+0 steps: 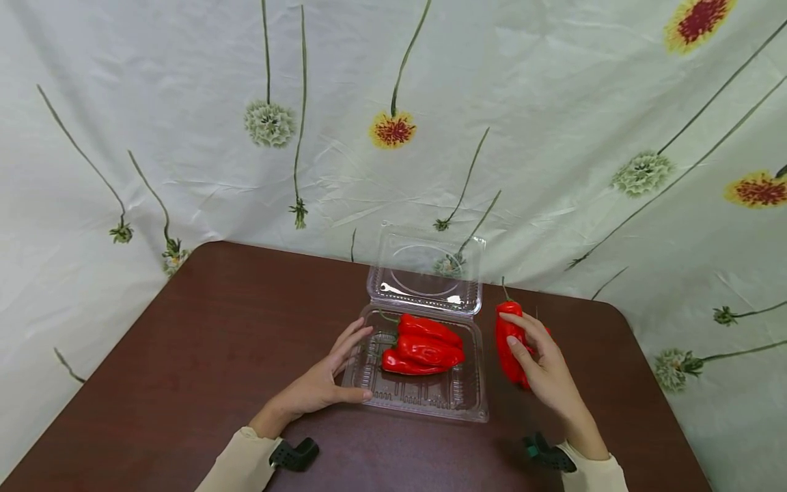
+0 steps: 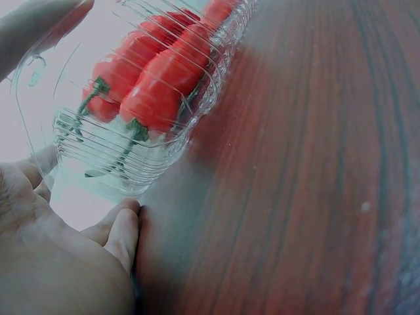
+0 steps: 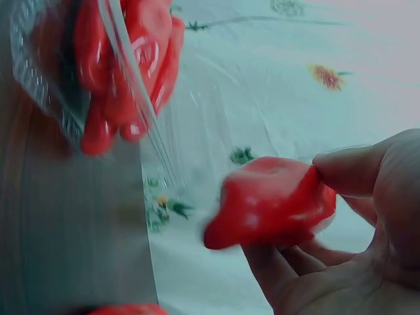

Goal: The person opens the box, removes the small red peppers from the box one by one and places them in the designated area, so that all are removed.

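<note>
Several long red peppers (image 1: 430, 342) with green stems lie side by side in a clear plastic clamshell box (image 1: 424, 404). My left hand (image 1: 320, 386) is spread along the box's left side, its thumb at the near corner and its fingertips at the far part of the rim. Through the ridged wall, the left wrist view shows the peppers' stem ends (image 2: 147, 108). To the right of the box, my right hand (image 1: 547, 372) grips another red pepper (image 1: 509, 342), stem pointing away. In the right wrist view, thumb and fingers pinch this pepper (image 3: 269, 200) from opposite sides.
The box's clear lid (image 1: 427, 263) stands open at the far side, against a flower-printed cloth (image 1: 184, 123). More red pepper (image 3: 131, 310) shows at the bottom of the right wrist view. The dark brown table (image 1: 184, 355) has rounded far corners.
</note>
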A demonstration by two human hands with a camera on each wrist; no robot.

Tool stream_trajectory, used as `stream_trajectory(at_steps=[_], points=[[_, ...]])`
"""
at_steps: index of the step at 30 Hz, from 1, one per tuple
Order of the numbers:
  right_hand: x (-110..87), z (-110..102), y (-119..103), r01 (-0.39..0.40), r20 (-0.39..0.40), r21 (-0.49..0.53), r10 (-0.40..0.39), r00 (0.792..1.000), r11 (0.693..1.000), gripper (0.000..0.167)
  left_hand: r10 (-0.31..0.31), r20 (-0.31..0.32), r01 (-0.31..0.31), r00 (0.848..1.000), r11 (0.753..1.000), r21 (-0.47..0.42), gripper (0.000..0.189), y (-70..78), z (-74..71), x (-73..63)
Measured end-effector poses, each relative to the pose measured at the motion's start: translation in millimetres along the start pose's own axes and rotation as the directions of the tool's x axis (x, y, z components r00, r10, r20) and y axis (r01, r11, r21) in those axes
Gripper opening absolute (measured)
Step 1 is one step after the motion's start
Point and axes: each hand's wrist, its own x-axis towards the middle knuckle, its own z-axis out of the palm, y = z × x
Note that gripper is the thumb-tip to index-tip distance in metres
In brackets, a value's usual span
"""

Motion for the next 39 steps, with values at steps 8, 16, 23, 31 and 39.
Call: stream_trajectory(at_steps=[8, 16, 23, 31, 39], points=[[1.0, -15.7, 10.6, -0.074, -0.057, -0.064, 0.071, 0.996, 0.995, 0.043, 0.015, -0.006, -0.015, 1.000, 1.000, -0.020, 0.101, 1.9, -1.7, -1.6], [1.2, -24.7, 27.8, -0.126, -0.075, -0.023, 0.124, 0.989, 0.992, 0.042, 0.017, -0.004, -0.017, 1.000, 1.000, -0.020, 0.101, 1.6, -1.8, -1.5], [-0.1, -30.2, 36.0, -0.168, -0.118, -0.009, 0.166, 0.979, 0.986, 0.040, 0.018, -0.002, -0.018, 1.000, 0.999, -0.031, 0.101, 2.3, -2.7, -2.2], [-4.1, -36.2, 53.2, -0.176, -0.132, 0.014, 0.176, 0.975, 0.984, 0.041, 0.015, 0.006, -0.015, 1.000, 0.999, -0.036, 0.100, 1.6, -2.3, -1.7], [-10.3, -44.7, 71.8, -0.194, -0.170, -0.028, 0.186, 0.968, 0.981, 0.040, 0.011, 0.004, -0.011, 1.000, 1.000, -0.023, 0.101, 0.9, -0.6, -0.8]])
